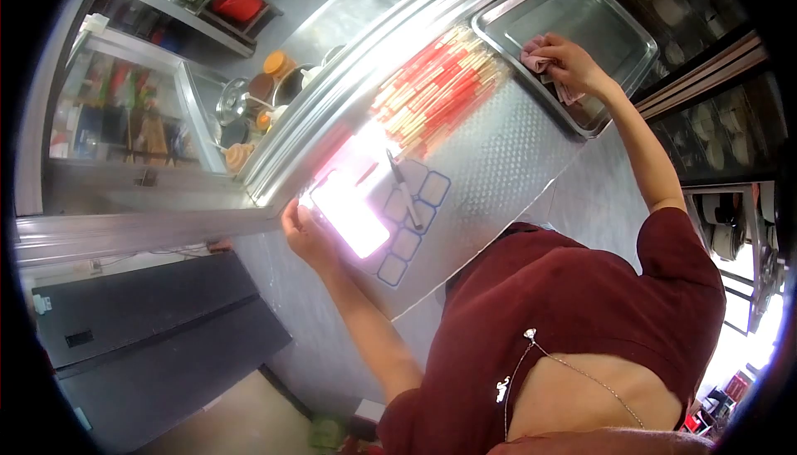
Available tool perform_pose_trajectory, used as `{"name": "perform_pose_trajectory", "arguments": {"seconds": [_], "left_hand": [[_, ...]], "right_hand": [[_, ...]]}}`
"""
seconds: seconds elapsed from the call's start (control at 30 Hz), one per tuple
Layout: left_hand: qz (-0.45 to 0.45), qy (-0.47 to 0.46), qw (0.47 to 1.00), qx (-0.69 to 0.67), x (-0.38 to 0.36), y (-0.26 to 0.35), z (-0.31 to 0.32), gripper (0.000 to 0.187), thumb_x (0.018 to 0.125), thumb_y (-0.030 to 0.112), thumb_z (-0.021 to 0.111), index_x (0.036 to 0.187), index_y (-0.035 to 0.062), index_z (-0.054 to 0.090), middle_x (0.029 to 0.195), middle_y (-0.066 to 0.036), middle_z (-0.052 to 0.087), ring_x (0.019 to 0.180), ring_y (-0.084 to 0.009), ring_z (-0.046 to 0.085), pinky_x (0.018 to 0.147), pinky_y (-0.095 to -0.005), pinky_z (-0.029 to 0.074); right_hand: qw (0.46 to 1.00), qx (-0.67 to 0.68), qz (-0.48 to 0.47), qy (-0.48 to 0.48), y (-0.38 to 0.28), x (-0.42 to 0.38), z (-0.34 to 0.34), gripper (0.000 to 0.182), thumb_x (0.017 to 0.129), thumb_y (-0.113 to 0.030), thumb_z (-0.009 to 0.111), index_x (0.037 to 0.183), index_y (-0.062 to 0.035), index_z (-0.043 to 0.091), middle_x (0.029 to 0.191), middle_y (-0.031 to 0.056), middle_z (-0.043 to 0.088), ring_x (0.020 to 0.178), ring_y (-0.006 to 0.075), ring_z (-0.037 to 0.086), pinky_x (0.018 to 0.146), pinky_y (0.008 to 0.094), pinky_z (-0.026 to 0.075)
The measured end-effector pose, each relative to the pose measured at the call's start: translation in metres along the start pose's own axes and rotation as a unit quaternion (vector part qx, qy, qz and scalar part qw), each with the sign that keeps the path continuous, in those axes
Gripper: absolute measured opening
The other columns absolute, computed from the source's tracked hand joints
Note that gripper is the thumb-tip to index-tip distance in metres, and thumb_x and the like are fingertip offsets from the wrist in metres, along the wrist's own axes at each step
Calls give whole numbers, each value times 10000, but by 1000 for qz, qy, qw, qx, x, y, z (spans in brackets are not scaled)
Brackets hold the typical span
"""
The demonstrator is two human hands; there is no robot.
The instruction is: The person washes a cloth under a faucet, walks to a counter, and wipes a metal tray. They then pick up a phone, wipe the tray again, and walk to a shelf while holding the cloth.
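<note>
Pink cloth, two o'clock, likely soft: right grip is clamping it bunched, surest hold. Left grip: closure untellable.

At eleven o'clock you have a red plastic tub, with an orange-lidded round jar nearer you; a flat dark-grey panel at eight; slim red-and-tan sticks bunched between twelve and one.

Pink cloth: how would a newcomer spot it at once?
On the counter, beside the red-and-tan sticks, sits a metal tray. There, the right hand holds the cloth: crumpled and pale pink, unlike the smooth tray and straight sticks.
</note>
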State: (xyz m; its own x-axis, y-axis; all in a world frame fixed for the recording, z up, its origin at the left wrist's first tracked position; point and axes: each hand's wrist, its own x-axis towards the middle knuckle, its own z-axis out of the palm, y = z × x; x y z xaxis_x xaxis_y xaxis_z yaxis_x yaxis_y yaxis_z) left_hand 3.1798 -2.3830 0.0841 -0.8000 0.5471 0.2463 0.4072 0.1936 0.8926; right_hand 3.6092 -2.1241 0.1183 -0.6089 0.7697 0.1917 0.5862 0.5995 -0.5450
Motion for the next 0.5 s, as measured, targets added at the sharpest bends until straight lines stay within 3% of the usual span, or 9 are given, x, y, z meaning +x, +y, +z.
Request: {"name": "perform_pose_trajectory", "arguments": {"seconds": [0.1, 0.23, 0.33, 0.43, 0.5], "left_hand": [[-2, 2, 1000, 1, -1, 3, 0, 294, 857, 187, 488, 1009, -50, 571, 889, -102, 603, 743, -148, 563, 659, -246, 456], [-41, -18, 999, 21, -2, 10, -4, 295, 850, 166, 459, 1044, -36, 551, 981, -135, 595, 883, -208, 570, 791, -300, 448], [-50, -17, 999, 3, -1, 6, -5, 297, 847, 167, 462, 1044, -37, 550, 980, -132, 594, 878, -204, 568, 785, -299, 449], [-59, -17, 998, -11, 1, 3, -5, 297, 845, 167, 464, 1044, -37, 550, 976, -128, 594, 866, -198, 568, 779, -291, 449], [-56, -17, 998, -11, 2, 0, -5, 294, 845, 165, 465, 1042, -36, 550, 972, -125, 595, 858, -193, 569, 774, -285, 450]], "right_hand": [[999, -27, 0, 17, 27, 6, -12, 327, 701, 63, 506, 998, -21, 614, 986, 143, 546, 916, 292, 545, 819, 320, 429], [996, -52, 54, 53, 96, 12, -42, 296, 735, 5, 517, 1014, -19, 610, 962, 160, 568, 892, 310, 561, 794, 348, 448], [973, -146, 166, 67, 109, 17, -54, 298, 764, -81, 518, 1044, -28, 604, 982, 176, 571, 924, 325, 556, 816, 361, 439], [968, -180, 146, 97, 115, 19, -39, 336, 739, -122, 512, 1060, -99, 610, 933, 171, 565, 908, 348, 548, 779, 370, 446], [976, -182, 50, 107, 102, 24, -26, 327, 739, -133, 533, 1055, -118, 613, 923, 165, 564, 893, 346, 549, 772, 378, 445]]}}
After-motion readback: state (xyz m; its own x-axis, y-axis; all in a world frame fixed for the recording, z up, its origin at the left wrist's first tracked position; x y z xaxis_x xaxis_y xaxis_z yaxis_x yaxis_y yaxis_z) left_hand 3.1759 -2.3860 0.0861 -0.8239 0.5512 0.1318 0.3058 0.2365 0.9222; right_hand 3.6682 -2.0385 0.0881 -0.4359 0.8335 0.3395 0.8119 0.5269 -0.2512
